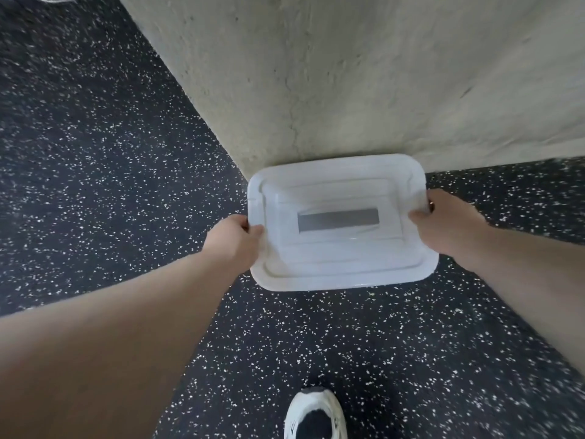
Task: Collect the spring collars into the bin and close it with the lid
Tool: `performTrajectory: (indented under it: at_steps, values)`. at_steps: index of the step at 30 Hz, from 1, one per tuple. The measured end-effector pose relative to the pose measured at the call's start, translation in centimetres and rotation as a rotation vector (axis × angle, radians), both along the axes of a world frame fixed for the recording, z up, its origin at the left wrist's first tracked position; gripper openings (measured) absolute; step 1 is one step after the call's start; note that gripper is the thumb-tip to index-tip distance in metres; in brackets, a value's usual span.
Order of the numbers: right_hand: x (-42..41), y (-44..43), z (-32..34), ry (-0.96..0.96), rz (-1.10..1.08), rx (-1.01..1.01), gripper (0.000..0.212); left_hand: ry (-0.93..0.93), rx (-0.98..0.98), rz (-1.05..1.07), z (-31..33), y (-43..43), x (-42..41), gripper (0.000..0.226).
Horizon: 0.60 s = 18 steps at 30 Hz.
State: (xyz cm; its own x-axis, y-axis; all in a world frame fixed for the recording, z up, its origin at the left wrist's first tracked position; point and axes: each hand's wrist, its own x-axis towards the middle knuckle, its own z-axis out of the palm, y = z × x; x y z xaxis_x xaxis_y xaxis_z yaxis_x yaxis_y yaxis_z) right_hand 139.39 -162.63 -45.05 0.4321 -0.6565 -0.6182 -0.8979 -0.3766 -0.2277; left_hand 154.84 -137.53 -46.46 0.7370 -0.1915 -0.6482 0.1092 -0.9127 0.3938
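Observation:
A white rectangular plastic lid [342,264] with a grey rectangular patch in its middle is held flat in front of me, over the speckled floor near the foot of a concrete pillar. My left hand [234,239] grips its left edge, thumb on top. My right hand [449,220] grips its right edge the same way. Whether the bin sits under the lid is hidden by the lid. No spring collars are in view.
A rough concrete pillar [364,74] stands right behind the lid. Black rubber floor with white specks [110,153] spreads to the left, right and below. My white and black shoe [315,416] is at the bottom edge.

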Motion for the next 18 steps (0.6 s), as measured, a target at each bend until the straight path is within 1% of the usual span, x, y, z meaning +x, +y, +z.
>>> performTrajectory:
  at_steps: [4,8,10,12,14,16,18]
  values:
    - [-0.4,0.1,-0.4,0.007,-0.017,-0.002,0.036,0.005,-0.015,0.001,-0.9,-0.3,0.1,0.024]
    - [-1.0,0.1,-0.8,-0.045,-0.071,-0.002,0.033,-0.004,-0.022,-0.004,-1.4,-0.1,-0.1,0.03]
    - [-1.3,0.4,-0.8,-0.039,-0.091,-0.017,0.039,-0.017,-0.023,-0.005,-1.4,0.1,-0.3,0.032]
    - [-1.4,0.8,-0.6,-0.012,-0.1,-0.031,0.053,-0.021,-0.016,-0.011,-0.8,0.1,-0.6,0.034]
    - [-1.5,1.2,-0.4,0.002,-0.103,-0.056,0.062,-0.026,0.025,-0.027,-0.4,0.1,-1.0,0.041]
    - [-1.7,2.0,0.4,0.008,-0.091,-0.089,0.059,-0.047,0.08,-0.036,0.3,0.5,-1.7,0.054]
    - [-2.3,2.7,1.1,-0.001,-0.053,-0.123,0.053,-0.081,0.092,-0.034,0.9,1.2,-2.6,0.059]
